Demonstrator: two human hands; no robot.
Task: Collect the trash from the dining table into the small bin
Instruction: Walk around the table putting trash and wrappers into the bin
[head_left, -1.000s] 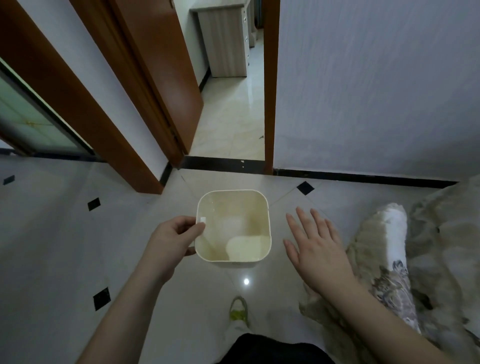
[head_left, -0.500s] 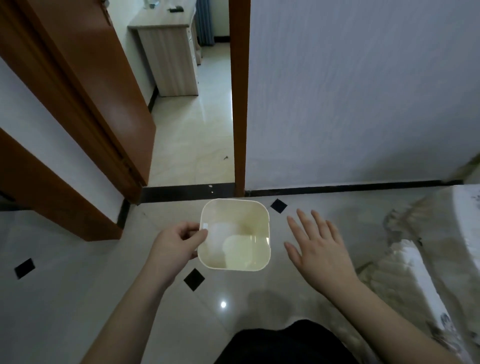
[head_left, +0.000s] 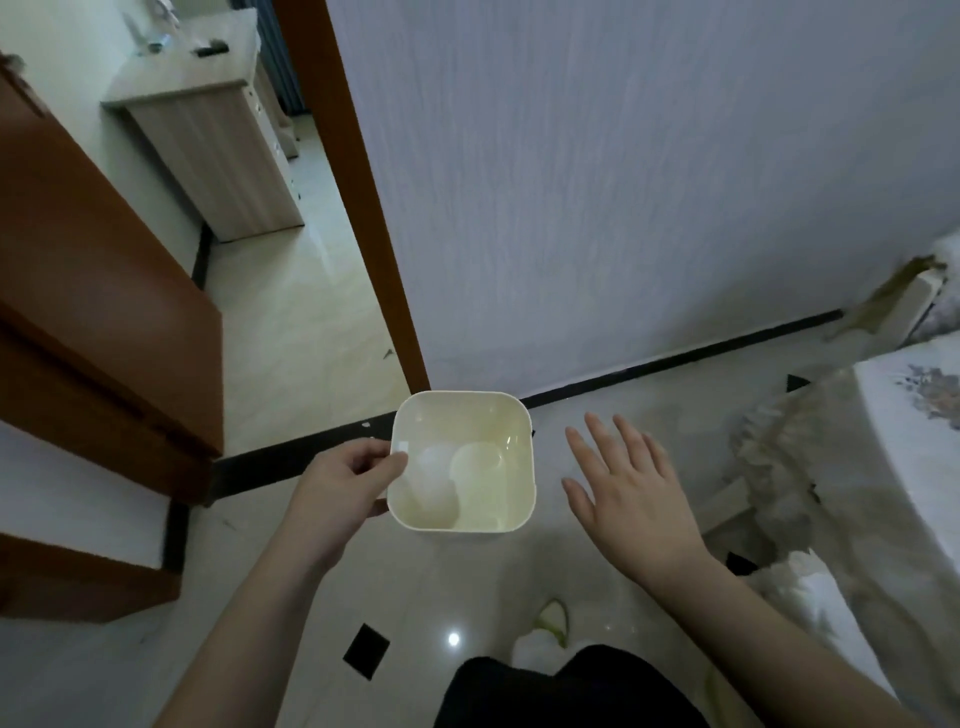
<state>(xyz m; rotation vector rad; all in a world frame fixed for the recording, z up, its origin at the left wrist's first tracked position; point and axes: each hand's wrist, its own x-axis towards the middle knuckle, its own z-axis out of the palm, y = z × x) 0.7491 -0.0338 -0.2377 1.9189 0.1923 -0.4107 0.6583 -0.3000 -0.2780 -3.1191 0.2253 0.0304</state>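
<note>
I carry a small cream square bin (head_left: 514, 415) in front of me above the tiled floor. My left hand (head_left: 343, 488) grips its left rim, thumb hooked over the edge. Inside the bin lies something pale and rounded, too faint to name. My right hand (head_left: 628, 488) hovers flat to the right of the bin, fingers spread, holding nothing and not touching it. At the far right edge the dining table (head_left: 914, 415) shows a white flowered cloth with a lace fringe hanging down.
A grey wall (head_left: 597, 182) stands straight ahead with a black skirting. To its left an open doorway with a brown frame (head_left: 358, 208) leads to a room with a wooden cabinet (head_left: 218, 156). A brown door (head_left: 93, 260) is at the left. My foot in a slipper (head_left: 545, 629) is below.
The view has swung right and tilted, so the doorway slid left and the table's cloth came in at the right. Both hands and the bin kept their pose.
</note>
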